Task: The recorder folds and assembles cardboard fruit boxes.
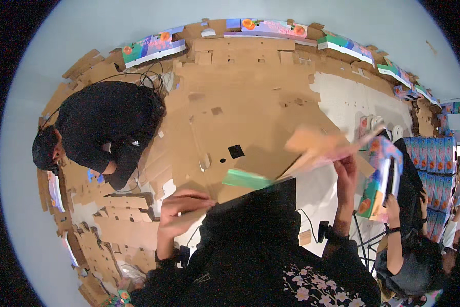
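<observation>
In the head camera's view, I stand over a floor spread with brown cardboard, a printed cardboard piece (317,155) in front of my chest, blurred in green, pink and bare brown. My right hand (346,173) pinches its near right edge, the fingers bent against the board. My left hand (185,207) is at the other end, fingers drawn together near a brown edge beside the green part; whether they grip it or only touch it, I cannot tell. The piece is above a large brown sheet (225,102), which bears a black square (236,151) and, just beside that, a small black dot (222,160). My black sweatshirt (317,286) shows pale blossoms at the bottom of the frame.

At left, a person in black (107,117) bends low near the sheet, close to dark cables (150,77). Below, brown cut cardboard (125,207) lies in layers. At right, a co-worker's hand (392,209) holds a colourful printed carton (376,179), near upright stacks of blue boxes (434,179). Along the far wall, printed cartons (273,27) in purple, green and orange form a curving row.
</observation>
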Demonstrator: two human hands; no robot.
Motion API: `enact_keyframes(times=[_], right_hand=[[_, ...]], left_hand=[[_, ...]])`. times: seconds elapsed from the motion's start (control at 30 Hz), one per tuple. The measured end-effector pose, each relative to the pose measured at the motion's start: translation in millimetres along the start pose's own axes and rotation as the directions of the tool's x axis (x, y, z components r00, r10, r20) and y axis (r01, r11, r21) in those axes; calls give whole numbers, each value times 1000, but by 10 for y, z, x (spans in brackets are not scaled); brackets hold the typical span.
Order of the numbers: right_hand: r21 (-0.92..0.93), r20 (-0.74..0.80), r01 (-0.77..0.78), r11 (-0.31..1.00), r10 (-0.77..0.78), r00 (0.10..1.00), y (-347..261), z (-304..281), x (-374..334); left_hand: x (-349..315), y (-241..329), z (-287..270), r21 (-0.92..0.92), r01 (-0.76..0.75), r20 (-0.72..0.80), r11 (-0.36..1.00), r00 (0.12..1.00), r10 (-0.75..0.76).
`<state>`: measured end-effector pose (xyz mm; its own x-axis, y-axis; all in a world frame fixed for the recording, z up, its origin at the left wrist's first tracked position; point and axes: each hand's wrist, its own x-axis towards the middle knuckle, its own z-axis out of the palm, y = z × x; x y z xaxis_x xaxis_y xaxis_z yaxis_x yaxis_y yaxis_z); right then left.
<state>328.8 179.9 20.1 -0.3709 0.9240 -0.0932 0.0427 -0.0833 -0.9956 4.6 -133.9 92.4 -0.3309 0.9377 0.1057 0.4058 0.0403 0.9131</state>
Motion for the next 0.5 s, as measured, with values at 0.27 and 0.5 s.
enact_keyframes(times=[0.27, 0.5], right_hand=[[-82, 475, -33, 996, 68, 877, -91, 66, -649], [-231, 373, -49, 972, 136, 918, -6, 390, -892]], left_hand=[[-971, -768, 22, -430, 154, -231, 890, 934, -273], [-1115, -938, 14, -336, 253, -431, 907, 815, -387]])
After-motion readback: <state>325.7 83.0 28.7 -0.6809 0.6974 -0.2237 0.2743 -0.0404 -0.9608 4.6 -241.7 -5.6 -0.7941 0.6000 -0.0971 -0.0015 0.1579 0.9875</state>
